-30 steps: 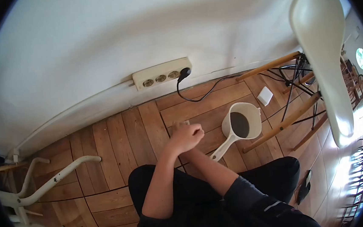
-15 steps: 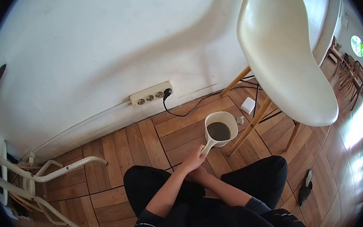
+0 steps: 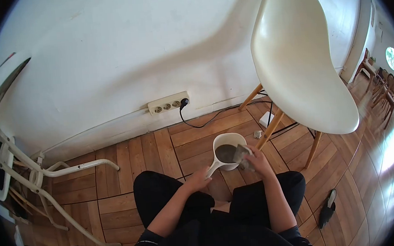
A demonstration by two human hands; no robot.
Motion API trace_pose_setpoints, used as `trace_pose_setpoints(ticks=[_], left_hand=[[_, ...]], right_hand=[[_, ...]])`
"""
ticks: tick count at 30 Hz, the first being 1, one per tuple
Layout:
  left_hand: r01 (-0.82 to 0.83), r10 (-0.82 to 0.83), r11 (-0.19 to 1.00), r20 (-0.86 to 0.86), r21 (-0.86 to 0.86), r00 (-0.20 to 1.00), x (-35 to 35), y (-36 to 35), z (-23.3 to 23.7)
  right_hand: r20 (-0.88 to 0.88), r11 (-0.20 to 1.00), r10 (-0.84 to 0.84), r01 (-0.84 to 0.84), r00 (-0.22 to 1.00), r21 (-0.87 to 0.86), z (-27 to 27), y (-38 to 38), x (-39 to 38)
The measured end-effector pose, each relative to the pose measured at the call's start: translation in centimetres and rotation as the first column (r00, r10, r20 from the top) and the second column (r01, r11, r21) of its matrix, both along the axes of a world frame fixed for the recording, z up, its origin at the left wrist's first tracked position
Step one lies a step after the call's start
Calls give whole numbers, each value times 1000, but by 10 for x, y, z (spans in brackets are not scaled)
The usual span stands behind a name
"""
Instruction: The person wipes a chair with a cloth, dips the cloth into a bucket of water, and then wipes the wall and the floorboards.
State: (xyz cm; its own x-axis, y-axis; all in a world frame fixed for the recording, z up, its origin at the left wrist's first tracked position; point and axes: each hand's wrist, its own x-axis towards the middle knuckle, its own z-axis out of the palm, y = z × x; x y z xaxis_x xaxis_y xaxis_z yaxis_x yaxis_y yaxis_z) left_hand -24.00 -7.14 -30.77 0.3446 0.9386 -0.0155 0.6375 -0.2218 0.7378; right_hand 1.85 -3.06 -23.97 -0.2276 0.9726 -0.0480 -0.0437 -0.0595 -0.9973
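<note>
Now that the right hand (image 3: 257,161) has swung from the handle (image 3: 212,168) to the three-o'clock rim of the jug (image 3: 224,141) on the floorboards (image 3: 153,149), clamped on a grey cloth (image 3: 241,153), the left hand (image 3: 197,179) alone grips the handle at seven o'clock; wetting the cloth seems underway.

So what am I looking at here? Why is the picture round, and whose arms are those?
There is no machine here. A person wears one camera on the head, and its wide lens bends the view into a circle. It looks down at the person's own arms and dark-clothed knees, low over a wooden floor. The left hand grips the handle of a white jug that stands on the floor and holds dark liquid. The right hand holds what looks like a grey sponge at the jug's rim. Nearby are a white chair, a power strip on the wall and a white metal frame.
</note>
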Motion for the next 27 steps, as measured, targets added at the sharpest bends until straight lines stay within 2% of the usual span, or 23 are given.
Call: trace_pose_setpoints(ticks=[3,4,6,7,10,11,12,13,15,16,17,18,19,20,21,22,23,24,25,27], left_hand=[[-7,4,999,-84,-32,996,-11,-10,17],[2,-6,1000,-134,-26,991,-16,-12,20],[-1,-11,998,-187,-68,982,-23,-12,22],[-3,-22,994,-233,-105,972,-27,-11,23],[-20,-18,992,-287,-128,958,-36,-9,25],[-23,-16,991,-289,-130,957,-39,-9,20],[-47,23,996,-287,-79,958,-42,-8,12],[-70,60,997,-283,-27,957,-43,-6,7],[-73,66,997,-324,-10,944,-43,-6,16],[-77,76,997,-364,11,928,-42,-6,21],[-77,76,997,-364,11,928,-41,-7,21],[-113,143,989,-409,98,901,-38,-8,21],[-144,214,972,-447,186,868,-36,-10,18],[-147,218,971,-448,187,867,-33,-13,12],[-179,298,931,-379,319,876,-29,-17,5],[-214,368,871,-300,442,880,-25,-20,4],[-217,372,871,-303,441,877,-20,-22,3],[-217,400,824,-265,524,878,-13,-25,1],[-216,422,769,-223,602,879,-8,-27,3],[-168,388,751,-221,639,895,1,-31,9]], right_hand=[[33,996,-85,85,996,-9,3,8,-10],[28,997,-80,80,996,-11,2,10,-15],[-119,982,1,-23,993,-186,-2,13,-24],[-123,982,2,-26,992,-188,-10,16,-28],[-30,984,73,-77,997,-162,-29,25,-38],[267,996,83,-88,960,5,-30,25,-40],[538,976,35,-144,842,162,-32,26,-42],[537,976,36,-144,843,161,-43,28,-45],[747,880,-144,-261,649,396,-69,32,-52],[747,880,-145,-261,649,398,-65,29,-59],[861,928,-76,-281,503,246,-56,24,-67],[939,958,11,-273,343,88,-49,21,-72],[939,957,12,-275,344,88,-54,21,-73],[964,939,51,-342,260,43,-60,19,-75],[981,915,84,-404,172,-8,-65,17,-77],[981,913,86,-408,174,-8,-72,16,-77],[989,895,115,-441,89,-65,-77,16,-75],[990,875,142,-468,1,-125,-83,16,-74],[989,872,145,-472,1,-127,-83,17,-75],[980,858,192,-478,-44,-189,-85,17,-73]])
